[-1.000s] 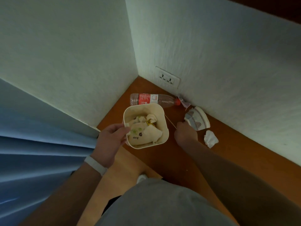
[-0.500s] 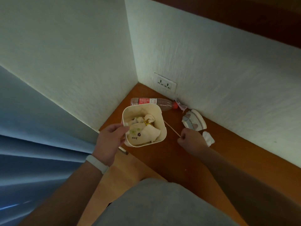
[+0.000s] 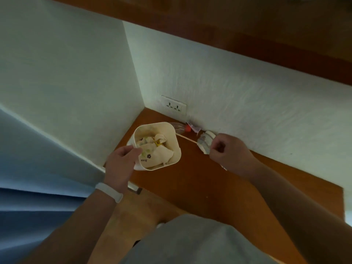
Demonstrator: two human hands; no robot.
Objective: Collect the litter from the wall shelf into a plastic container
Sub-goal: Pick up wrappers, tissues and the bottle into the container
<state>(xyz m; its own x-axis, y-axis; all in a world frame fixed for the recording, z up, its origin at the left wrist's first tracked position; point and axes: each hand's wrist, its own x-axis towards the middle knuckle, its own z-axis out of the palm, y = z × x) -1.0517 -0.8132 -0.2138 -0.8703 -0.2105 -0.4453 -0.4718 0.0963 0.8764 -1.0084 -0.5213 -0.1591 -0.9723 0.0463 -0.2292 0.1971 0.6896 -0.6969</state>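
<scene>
Print on the crumpled wrapper (image 3: 158,158) inside the plastic container (image 3: 176,143) shows a small dark flower and a line of writing too small to read. The wall socket (image 3: 173,106) behind the container bears marks that cannot be read either. The container is held over the left corner of the wooden shelf (image 3: 190,180). The left hand (image 3: 120,162), with a white wristband (image 3: 109,192), grips its near left rim, thumb over the edge. Right of the container, the right hand (image 3: 228,151) has its fingers curled, pinching a thin stick (image 3: 186,139) whose far end reaches the container's right rim. A bottle (image 3: 180,127) with a red cap lies just behind the container, partly hidden by it. A squashed paper cup (image 3: 204,141) lies between container and right hand, by the wall.
</scene>
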